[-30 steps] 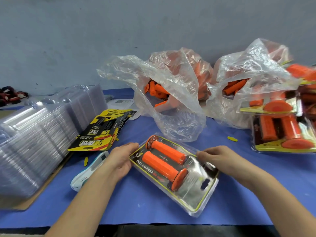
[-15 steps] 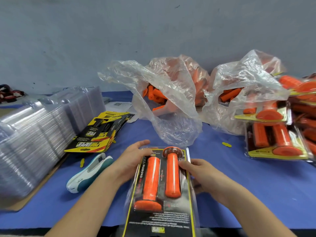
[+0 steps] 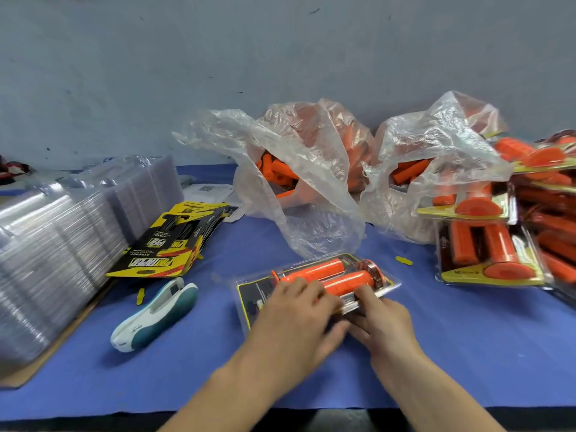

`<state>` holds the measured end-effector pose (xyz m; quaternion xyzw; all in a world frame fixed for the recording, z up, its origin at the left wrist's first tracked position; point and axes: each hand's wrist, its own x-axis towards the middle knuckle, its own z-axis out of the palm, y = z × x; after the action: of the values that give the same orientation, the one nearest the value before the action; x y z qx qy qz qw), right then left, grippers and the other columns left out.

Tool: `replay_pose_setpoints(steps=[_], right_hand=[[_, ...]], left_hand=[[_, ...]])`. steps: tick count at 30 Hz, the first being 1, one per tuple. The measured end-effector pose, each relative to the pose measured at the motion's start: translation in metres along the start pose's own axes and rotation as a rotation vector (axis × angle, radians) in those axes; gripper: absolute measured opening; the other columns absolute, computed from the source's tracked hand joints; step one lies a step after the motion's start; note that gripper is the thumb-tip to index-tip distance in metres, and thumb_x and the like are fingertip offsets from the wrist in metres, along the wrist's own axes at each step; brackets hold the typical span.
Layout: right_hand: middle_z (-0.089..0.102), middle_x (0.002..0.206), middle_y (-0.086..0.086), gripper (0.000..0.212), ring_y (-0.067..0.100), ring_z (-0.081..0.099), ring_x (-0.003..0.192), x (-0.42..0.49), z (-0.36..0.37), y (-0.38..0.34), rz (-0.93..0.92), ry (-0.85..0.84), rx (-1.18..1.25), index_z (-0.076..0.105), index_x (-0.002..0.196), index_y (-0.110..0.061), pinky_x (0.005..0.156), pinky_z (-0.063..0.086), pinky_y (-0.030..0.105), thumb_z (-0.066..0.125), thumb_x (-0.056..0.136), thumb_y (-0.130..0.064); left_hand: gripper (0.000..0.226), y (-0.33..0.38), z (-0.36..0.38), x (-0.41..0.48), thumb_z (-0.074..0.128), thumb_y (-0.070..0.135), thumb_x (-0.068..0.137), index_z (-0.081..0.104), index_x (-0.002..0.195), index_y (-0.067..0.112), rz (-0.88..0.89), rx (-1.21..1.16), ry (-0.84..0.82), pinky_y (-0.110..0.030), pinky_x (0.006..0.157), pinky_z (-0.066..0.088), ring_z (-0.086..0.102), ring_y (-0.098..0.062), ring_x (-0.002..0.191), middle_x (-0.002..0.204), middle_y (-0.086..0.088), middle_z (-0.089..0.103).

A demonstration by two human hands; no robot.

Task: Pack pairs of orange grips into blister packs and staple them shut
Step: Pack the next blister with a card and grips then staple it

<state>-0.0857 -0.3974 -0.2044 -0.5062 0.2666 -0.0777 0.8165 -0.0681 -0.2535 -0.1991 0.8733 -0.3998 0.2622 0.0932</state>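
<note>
Here the pack (image 3: 252, 294) lies flat on the desk (image 3: 467, 338), long side across, likely so its near rim faces the person for closing. The left hand (image 3: 293, 322) rests on top, fingers (image 3: 299, 288) close together and pressing down to steady it. The right hand (image 3: 383, 325) seems to pinch the near rim. The stapler (image 3: 156, 313) lies just left, within reach. Counted: two grips (image 3: 346, 280) in the pack, two bags (image 3: 311, 182) behind, one stapler, one fan of cards (image 3: 174, 244).
</note>
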Motion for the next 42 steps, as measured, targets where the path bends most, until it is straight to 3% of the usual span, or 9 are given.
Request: replay_pose_setpoints(steps=[5,8,12,18,24,30,34,38,42], right_hand=[[0.074,0.091,0.022,0.024,0.024,0.071,0.074,-0.001,0.004,0.003,-0.019,0.002,-0.048,0.069,0.098,0.009,0.061,0.058,0.027,0.059,0.091,-0.012],[0.074,0.088,0.021,0.024,0.024,0.073,0.076,0.000,0.002,-0.001,-0.014,0.001,-0.032,0.069,0.097,0.009,0.065,0.058,0.029,0.056,0.092,-0.010],[0.076,0.087,0.013,0.022,0.019,0.074,0.079,0.000,-0.006,-0.005,-0.011,0.023,-0.007,0.070,0.097,0.002,0.064,0.055,0.027,0.056,0.092,-0.013],[0.075,0.086,0.012,0.016,0.016,0.073,0.075,0.001,-0.017,-0.012,-0.020,0.076,0.031,0.069,0.094,-0.003,0.058,0.054,0.023,0.059,0.093,-0.015],[0.072,0.078,0.009,0.013,0.015,0.072,0.069,0.002,-0.021,-0.014,-0.019,0.091,0.035,0.067,0.087,-0.005,0.054,0.055,0.020,0.059,0.093,-0.013],[0.069,0.057,0.000,0.013,0.010,0.070,0.056,0.005,-0.024,-0.021,-0.048,0.136,0.088,0.062,0.086,-0.003,0.048,0.053,0.016,0.057,0.093,-0.012],[0.070,0.056,-0.001,0.011,0.010,0.070,0.054,0.010,-0.025,-0.017,-0.051,0.150,0.097,0.061,0.087,-0.004,0.045,0.052,0.017,0.057,0.093,-0.012],[0.071,0.067,0.005,0.012,0.012,0.070,0.056,0.015,-0.026,-0.015,-0.035,0.159,0.098,0.061,0.085,-0.003,0.047,0.053,0.018,0.058,0.093,-0.012],[0.069,0.084,0.012,0.014,0.019,0.069,0.070,0.018,-0.027,-0.015,-0.025,0.123,0.104,0.061,0.093,0.000,0.053,0.056,0.023,0.057,0.095,-0.013]], left_hand=[[0.018,0.016,0.016,0.010,0.053,0.019,0.086,0.066,0.098,0.021,0.000,0.223,0.046,-0.035,0.067,0.049,0.057,-0.022,0.076,0.089,0.000,0.061],[0.006,0.007,0.019,0.014,0.065,0.018,0.084,0.064,0.087,0.022,-0.019,0.221,0.081,-0.034,0.064,0.049,0.057,-0.021,0.075,0.085,0.001,0.060],[0.016,-0.004,0.021,0.012,0.075,0.016,0.080,0.060,0.078,0.022,-0.027,0.232,0.099,-0.032,0.060,0.040,0.055,-0.020,0.072,0.080,0.002,0.057],[0.018,-0.023,0.018,0.000,0.068,0.016,0.087,0.057,0.074,0.020,-0.023,0.270,0.169,-0.035,0.061,0.044,0.052,-0.022,0.070,0.075,0.002,0.055],[0.017,-0.046,0.013,-0.013,0.064,0.019,0.088,0.060,0.072,0.019,-0.040,0.285,0.180,-0.038,0.062,0.048,0.058,-0.024,0.072,0.077,0.002,0.060],[0.017,-0.060,0.009,-0.020,0.059,0.022,0.093,0.060,0.076,0.018,-0.057,0.275,0.179,-0.037,0.062,0.047,0.060,-0.024,0.078,0.084,0.003,0.062],[0.013,-0.057,0.008,-0.016,0.073,0.017,0.084,0.062,0.077,0.017,-0.048,0.227,0.122,-0.035,0.060,0.049,0.062,-0.023,0.082,0.088,0.004,0.065],[0.011,-0.060,0.005,-0.016,0.068,0.014,0.086,0.060,0.082,0.018,-0.006,0.069,0.010,-0.035,0.063,0.052,0.060,-0.022,0.087,0.090,0.006,0.065],[0.017,-0.067,0.007,-0.018,0.068,0.032,0.091,0.053,0.086,0.024,-0.066,-0.193,-0.113,-0.032,0.064,0.050,0.048,-0.013,0.095,0.094,0.013,0.056]])
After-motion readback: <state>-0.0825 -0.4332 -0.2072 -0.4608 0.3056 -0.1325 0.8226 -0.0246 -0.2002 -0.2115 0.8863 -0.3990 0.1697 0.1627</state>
